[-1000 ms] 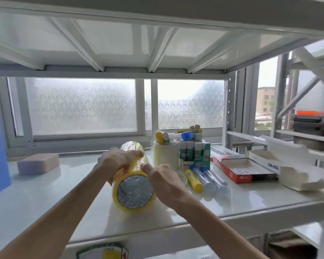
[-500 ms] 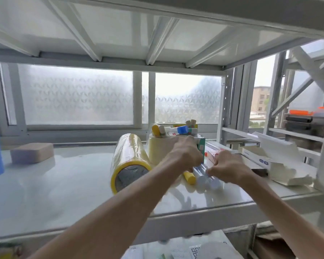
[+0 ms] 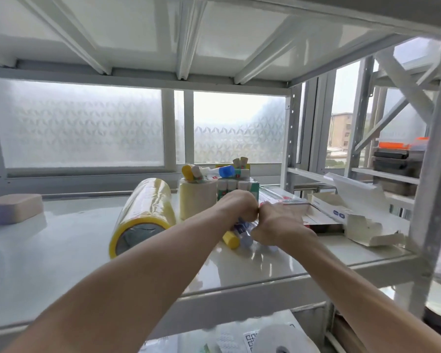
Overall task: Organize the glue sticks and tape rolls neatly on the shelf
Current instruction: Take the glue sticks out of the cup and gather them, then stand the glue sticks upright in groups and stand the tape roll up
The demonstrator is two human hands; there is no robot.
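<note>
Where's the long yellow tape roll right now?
In the head view, the yellow tape roll lies on its side on the shelf, left of centre, beside the cream roll and left of both hands.

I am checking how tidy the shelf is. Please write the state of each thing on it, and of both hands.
Yellow tape pack: lying on its side.
Cream tape stack: upright, glue sticks piled on top.
Loose glue sticks: lying flat, gathered between both hands.
White carton: open.
Left hand: closed on the sticks.
Right hand: closed on the sticks.
</note>
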